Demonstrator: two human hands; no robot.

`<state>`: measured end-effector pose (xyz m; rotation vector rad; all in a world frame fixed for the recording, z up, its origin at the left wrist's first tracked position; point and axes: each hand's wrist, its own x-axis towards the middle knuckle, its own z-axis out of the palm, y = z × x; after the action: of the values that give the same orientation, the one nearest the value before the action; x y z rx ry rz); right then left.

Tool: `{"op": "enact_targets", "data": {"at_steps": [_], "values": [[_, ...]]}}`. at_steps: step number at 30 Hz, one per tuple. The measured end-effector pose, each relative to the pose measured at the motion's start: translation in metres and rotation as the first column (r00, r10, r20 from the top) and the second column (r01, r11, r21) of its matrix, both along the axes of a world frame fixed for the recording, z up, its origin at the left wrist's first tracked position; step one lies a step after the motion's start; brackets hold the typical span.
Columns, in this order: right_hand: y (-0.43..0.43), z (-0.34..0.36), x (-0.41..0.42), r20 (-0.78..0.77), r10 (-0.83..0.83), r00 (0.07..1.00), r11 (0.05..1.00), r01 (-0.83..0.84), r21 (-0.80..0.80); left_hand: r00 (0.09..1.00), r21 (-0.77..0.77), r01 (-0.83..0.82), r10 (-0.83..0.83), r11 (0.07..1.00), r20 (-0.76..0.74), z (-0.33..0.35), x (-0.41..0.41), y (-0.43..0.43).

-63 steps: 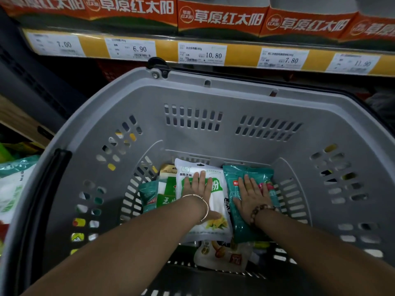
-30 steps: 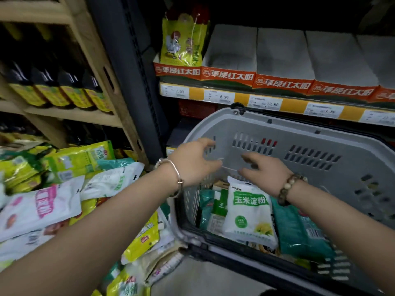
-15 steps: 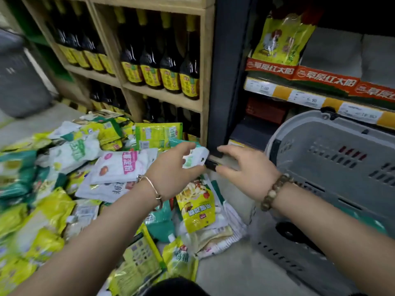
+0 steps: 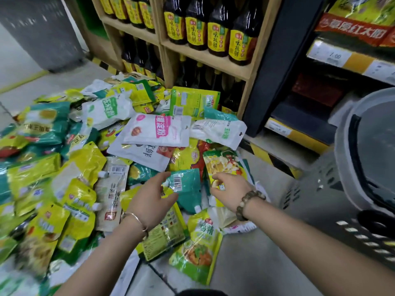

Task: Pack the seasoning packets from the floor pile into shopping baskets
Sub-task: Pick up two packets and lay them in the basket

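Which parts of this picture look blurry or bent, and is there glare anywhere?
Head view: packets at the left edge smear with motion blur; the grey basket on the right streaks too; the wooden shelf uprights lean from wide-angle distortion; shiny yellow packets catch glare.

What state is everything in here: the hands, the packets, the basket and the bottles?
Left hand, fingers extended, at the teal packet's edge.
Right hand, fingers loosely curled over a yellow packet; grip unclear.
Teal packet, lying on the pile, barcode side up.
Pile, heaped loosely on the floor.
Basket, standing at right, handle down, inside blurred.
Bottles, upright on the shelf.
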<state>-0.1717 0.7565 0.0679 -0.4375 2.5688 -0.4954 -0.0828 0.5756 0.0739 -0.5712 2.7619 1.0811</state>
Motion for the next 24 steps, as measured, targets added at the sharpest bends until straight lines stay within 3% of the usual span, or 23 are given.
{"op": "enact_targets", "data": {"at_steps": [9,14,20,24], "values": [[-0.042,-0.081,0.015,0.18,0.032,0.983,0.999,-0.038,0.028,0.983,0.043,-0.165,0.161,0.985,0.092,-0.07,0.04,-0.026],[-0.072,-0.127,0.03,0.335,-0.035,0.942,0.999,0.042,-0.015,0.955,0.049,-0.271,0.262,0.961,0.141,-0.099,0.051,-0.039],[-0.096,-0.162,0.038,0.405,-0.122,0.906,0.992,0.126,0.018,0.936,0.042,-0.323,0.312,0.946,0.161,-0.121,0.055,-0.048],[-0.114,-0.177,0.042,0.457,-0.263,0.85,0.959,0.281,0.029,0.924,0.056,-0.358,0.346,0.932,0.162,-0.131,0.054,-0.056]]}}
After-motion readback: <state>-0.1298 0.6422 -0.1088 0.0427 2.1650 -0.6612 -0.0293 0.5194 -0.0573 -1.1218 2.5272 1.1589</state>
